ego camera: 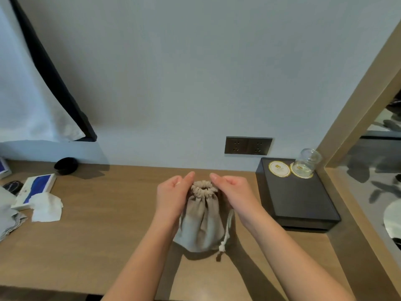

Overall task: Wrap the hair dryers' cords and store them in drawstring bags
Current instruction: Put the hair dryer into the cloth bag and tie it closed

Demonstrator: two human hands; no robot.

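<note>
A beige drawstring bag (200,222) stands upright and bulging in the middle of the wooden desk (108,246). Its mouth is gathered into a tight ruffle with a small dark opening at the top. A knotted cord (224,240) hangs down its right side. My left hand (172,195) cups the bag's left side near the neck. My right hand (233,192) cups the right side. Both hands have fingers extended and pressed against the cloth. No hair dryer shows; whatever fills the bag is hidden.
A black tray (303,205) with a round coaster (279,168) and an overturned glass (307,162) sits at the right. A double wall socket (248,145) is behind. At the left lie a blue-and-white box (35,190), crumpled white paper (46,206), grey cloth (8,220) and a black round object (66,165).
</note>
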